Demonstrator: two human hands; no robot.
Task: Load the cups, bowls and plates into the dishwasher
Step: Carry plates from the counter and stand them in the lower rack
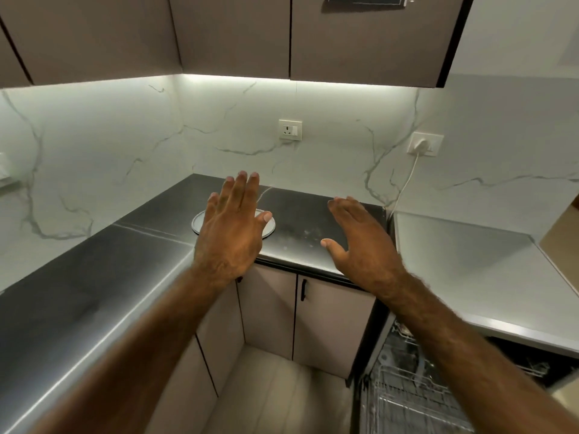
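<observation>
The grey plate (198, 223) is lying flat on the dark counter (94, 277), right under the left hand (233, 233), which seems to be hovering above it, fingers straight, holding nothing. The right hand (360, 242) is also staying open, well to the plate's right. Being round, the plate is showing no long axis. The dishwasher rack (407, 396) is standing open low on the right

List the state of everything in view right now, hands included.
Left hand: open, fingers straight, holding nothing.
Right hand: open, fingers straight, holding nothing.
Plate: flat on the counter, partly hidden by the left hand.
Dishwasher: open, wire rack showing.
Middle socket: nothing plugged in.
Right socket: white plug in.
Upper cupboards: shut.
Lower cupboards: shut.
</observation>
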